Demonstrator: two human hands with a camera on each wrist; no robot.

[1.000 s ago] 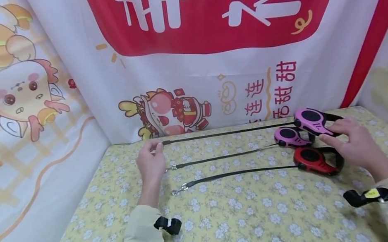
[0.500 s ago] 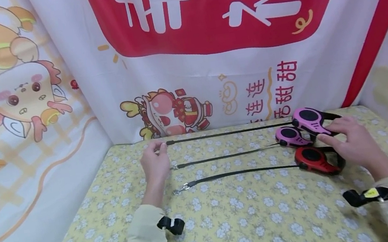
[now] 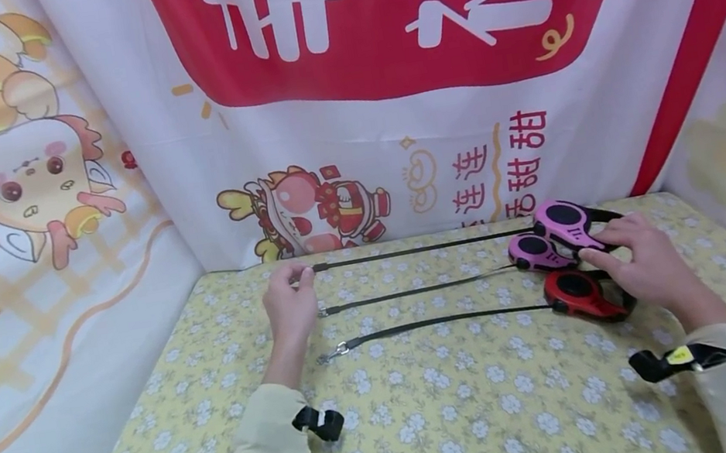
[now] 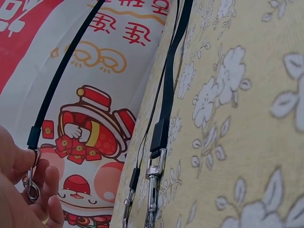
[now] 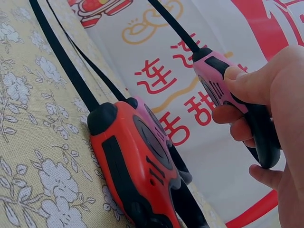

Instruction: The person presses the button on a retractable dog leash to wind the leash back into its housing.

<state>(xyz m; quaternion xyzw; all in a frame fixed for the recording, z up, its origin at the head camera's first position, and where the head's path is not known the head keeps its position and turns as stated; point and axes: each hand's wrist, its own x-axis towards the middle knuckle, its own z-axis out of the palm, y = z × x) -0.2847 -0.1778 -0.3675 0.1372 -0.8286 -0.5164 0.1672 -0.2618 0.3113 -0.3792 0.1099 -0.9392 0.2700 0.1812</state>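
My right hand (image 3: 646, 258) grips the handle of a pink retractable dog leash (image 3: 563, 222), held above the cloth. Its black strap (image 3: 423, 249) runs taut to the left, where my left hand (image 3: 292, 304) pinches the metal clip (image 4: 31, 178) between thumb and fingers. Below it on the cloth lies a second pink retractable leash (image 3: 536, 252), partly overlapped by the held one in the head view. Nearest me lies a red retractable leash (image 3: 583, 294). Both have their straps drawn out leftward, ending in a metal clip (image 3: 334, 353) on the red one and another clip (image 4: 128, 209) on the pink one.
A yellow floral cloth (image 3: 434, 419) covers the table. Behind it hangs a white and red printed sheet (image 3: 349, 134), and a patterned sheet (image 3: 64, 302) closes off the left side. Black bands (image 3: 320, 423) sit on both wrists.
The head view has shifted slightly. Both hands keep their hold on the upper pink leash and its clip; the left hand has come slightly right, toward the leash body. The other leashes lie still.
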